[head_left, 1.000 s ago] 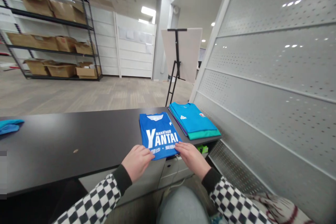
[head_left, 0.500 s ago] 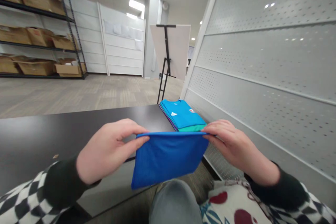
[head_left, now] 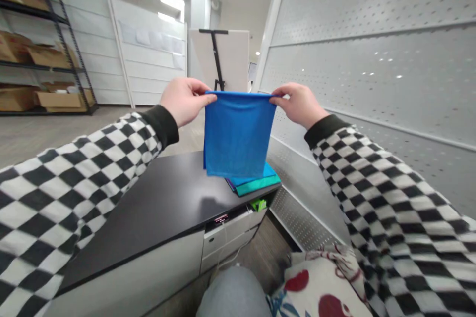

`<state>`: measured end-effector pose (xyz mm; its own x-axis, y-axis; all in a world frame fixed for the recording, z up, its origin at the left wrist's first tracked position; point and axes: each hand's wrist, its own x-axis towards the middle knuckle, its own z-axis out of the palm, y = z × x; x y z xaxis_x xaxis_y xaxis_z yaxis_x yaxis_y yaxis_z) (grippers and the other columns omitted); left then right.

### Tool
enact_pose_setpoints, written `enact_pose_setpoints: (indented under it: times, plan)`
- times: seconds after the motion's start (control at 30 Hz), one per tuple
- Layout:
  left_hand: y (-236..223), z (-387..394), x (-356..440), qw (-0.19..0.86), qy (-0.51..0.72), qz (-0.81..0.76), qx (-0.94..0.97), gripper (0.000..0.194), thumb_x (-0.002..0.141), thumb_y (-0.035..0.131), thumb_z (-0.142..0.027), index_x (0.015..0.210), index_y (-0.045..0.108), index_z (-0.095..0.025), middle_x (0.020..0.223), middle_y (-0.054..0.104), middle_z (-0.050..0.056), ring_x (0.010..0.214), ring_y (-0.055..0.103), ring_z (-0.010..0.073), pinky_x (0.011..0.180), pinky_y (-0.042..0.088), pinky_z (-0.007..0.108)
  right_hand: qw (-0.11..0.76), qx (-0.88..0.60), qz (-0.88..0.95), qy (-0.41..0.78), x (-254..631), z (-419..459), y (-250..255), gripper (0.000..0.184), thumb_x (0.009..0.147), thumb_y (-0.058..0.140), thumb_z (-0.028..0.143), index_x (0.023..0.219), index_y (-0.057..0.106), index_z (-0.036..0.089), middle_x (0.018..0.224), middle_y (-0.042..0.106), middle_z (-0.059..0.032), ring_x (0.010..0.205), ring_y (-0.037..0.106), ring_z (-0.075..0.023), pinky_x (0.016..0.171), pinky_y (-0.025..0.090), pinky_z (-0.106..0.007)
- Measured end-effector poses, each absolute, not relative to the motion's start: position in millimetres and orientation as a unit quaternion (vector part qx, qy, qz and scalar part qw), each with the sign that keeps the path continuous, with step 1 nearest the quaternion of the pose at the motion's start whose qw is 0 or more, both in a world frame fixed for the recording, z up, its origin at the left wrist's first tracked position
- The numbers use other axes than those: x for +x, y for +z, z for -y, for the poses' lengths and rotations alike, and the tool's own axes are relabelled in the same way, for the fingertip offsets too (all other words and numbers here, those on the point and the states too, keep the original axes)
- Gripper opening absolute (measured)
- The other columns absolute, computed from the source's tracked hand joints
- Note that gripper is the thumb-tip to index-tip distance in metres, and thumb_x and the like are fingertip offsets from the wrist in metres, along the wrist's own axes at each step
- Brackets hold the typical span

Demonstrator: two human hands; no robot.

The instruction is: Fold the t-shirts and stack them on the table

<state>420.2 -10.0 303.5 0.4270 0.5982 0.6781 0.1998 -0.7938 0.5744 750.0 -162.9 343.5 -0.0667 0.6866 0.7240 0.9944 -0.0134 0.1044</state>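
Observation:
A folded blue shirt (head_left: pixel 238 136) hangs in the air in front of me, plain side toward me. My left hand (head_left: pixel 184 100) pinches its top left corner and my right hand (head_left: pixel 295 104) pinches its top right corner, both arms stretched out in checkered sleeves. The shirt hangs over a stack of folded shirts (head_left: pixel 256 183), cyan on top with green and purple edges, lying at the right end of the black table (head_left: pixel 159 203). The hanging shirt hides most of that stack.
A white perforated partition (head_left: pixel 357 74) runs along the right side. A board on a black stand (head_left: pixel 219 59) is behind the table. Metal shelving with cardboard boxes (head_left: pixel 40 59) stands far left. A drawer unit (head_left: pixel 228 235) sits under the table's end.
Both hands picked the blue shirt up off the table, then raised it higher and carried it forward over the stack of folded shirts. My arms have stretched out.

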Motion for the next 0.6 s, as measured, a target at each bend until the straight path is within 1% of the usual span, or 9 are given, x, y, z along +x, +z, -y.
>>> enact_pose_setpoints:
  times: [0.1, 0.2, 0.3, 0.33, 0.37, 0.4, 0.47, 0.53, 0.6]
  plan:
    - [319.0, -1.4, 458.7, 0.178, 0.491, -0.228, 0.821, 0.027, 0.102, 0.080, -0.045, 0.109, 0.086, -0.020, 0.095, 0.079, 0.000, 0.084, 0.060, 0.0167, 0.089, 0.055, 0.036, 0.271, -0.644, 0.632, -0.335, 788.7, 138.7, 355.8, 0.030, 0.110, 0.071, 0.041, 0.114, 0.087, 0.016, 0.110, 0.082, -0.0058, 0.111, 0.075, -0.0229, 0.103, 0.056, -0.040]
    - [293.0, -12.0, 496.6, 0.167, 0.472, -0.224, 0.836, 0.024, 0.099, 0.079, -0.039, 0.106, 0.088, -0.018, 0.095, 0.080, 0.004, 0.085, 0.066, 0.0207, 0.085, 0.055, 0.037, 0.274, -0.668, 0.617, -0.314, 818.1, 131.9, 326.4, 0.028, 0.110, 0.073, 0.037, 0.111, 0.087, 0.014, 0.110, 0.082, -0.0095, 0.113, 0.075, -0.0266, 0.103, 0.055, -0.044]
    - [224.7, -16.6, 528.1, 0.131, 0.435, -0.213, 0.865, 0.025, 0.098, 0.076, -0.038, 0.107, 0.090, -0.018, 0.102, 0.082, 0.008, 0.098, 0.073, 0.0256, 0.092, 0.056, 0.038, 0.241, -0.704, 0.619, -0.253, 835.1, 142.2, 258.4, 0.028, 0.114, 0.066, 0.031, 0.121, 0.086, 0.012, 0.120, 0.081, -0.0140, 0.117, 0.072, -0.0245, 0.107, 0.052, -0.040]
    - [195.1, -14.1, 536.0, 0.121, 0.415, -0.210, 0.877, 0.025, 0.100, 0.074, -0.038, 0.108, 0.090, -0.020, 0.105, 0.084, 0.008, 0.102, 0.075, 0.0265, 0.095, 0.056, 0.038, 0.227, -0.709, 0.623, -0.239, 838.7, 148.7, 230.2, 0.024, 0.113, 0.068, 0.026, 0.119, 0.086, 0.012, 0.116, 0.082, -0.0136, 0.112, 0.073, -0.0230, 0.105, 0.053, -0.038]
    - [164.1, -9.0, 542.4, 0.114, 0.382, -0.210, 0.893, 0.026, 0.102, 0.072, -0.038, 0.110, 0.090, -0.022, 0.109, 0.085, 0.008, 0.105, 0.076, 0.0272, 0.096, 0.056, 0.038, 0.213, -0.719, 0.623, -0.224, 841.6, 156.3, 200.7, 0.016, 0.109, 0.073, 0.019, 0.111, 0.087, 0.011, 0.108, 0.083, -0.0133, 0.104, 0.073, -0.0225, 0.101, 0.054, -0.036]
    - [133.1, -1.4, 547.3, 0.107, 0.341, -0.212, 0.910, 0.026, 0.103, 0.070, -0.038, 0.110, 0.091, -0.023, 0.110, 0.086, 0.009, 0.108, 0.077, 0.0278, 0.097, 0.056, 0.038, 0.191, -0.730, 0.625, -0.200, 844.3, 164.5, 171.2, 0.014, 0.105, 0.075, 0.014, 0.108, 0.088, 0.012, 0.104, 0.083, -0.0131, 0.100, 0.074, -0.0225, 0.100, 0.054, -0.035]
    - [76.9, 18.5, 553.5, 0.083, 0.245, -0.195, 0.946, 0.029, 0.107, 0.065, -0.036, 0.112, 0.091, -0.025, 0.112, 0.087, 0.010, 0.110, 0.080, 0.0291, 0.098, 0.056, 0.040, 0.126, -0.764, 0.618, -0.133, 849.1, 181.5, 116.4, 0.020, 0.106, 0.069, 0.010, 0.111, 0.089, 0.013, 0.113, 0.084, -0.0148, 0.111, 0.074, -0.0244, 0.108, 0.052, -0.036]
    - [36.4, 38.1, 556.3, 0.063, 0.166, -0.176, 0.968, 0.035, 0.111, 0.057, -0.033, 0.117, 0.090, -0.024, 0.111, 0.088, 0.011, 0.107, 0.082, 0.0301, 0.098, 0.057, 0.043, 0.076, -0.777, 0.622, -0.061, 853.1, 196.2, 73.7, 0.026, 0.106, 0.066, 0.011, 0.117, 0.089, 0.015, 0.124, 0.084, -0.0150, 0.121, 0.073, -0.0254, 0.116, 0.049, -0.036]
    - [14.7, 50.7, 556.6, 0.066, 0.144, -0.175, 0.972, 0.040, 0.115, 0.051, -0.035, 0.125, 0.088, -0.025, 0.114, 0.088, 0.012, 0.107, 0.082, 0.0305, 0.097, 0.058, 0.043, 0.080, -0.787, 0.611, -0.041, 855.2, 205.6, 46.9, 0.034, 0.109, 0.058, 0.014, 0.129, 0.086, 0.015, 0.135, 0.082, -0.0154, 0.127, 0.071, -0.0254, 0.119, 0.048, -0.036]
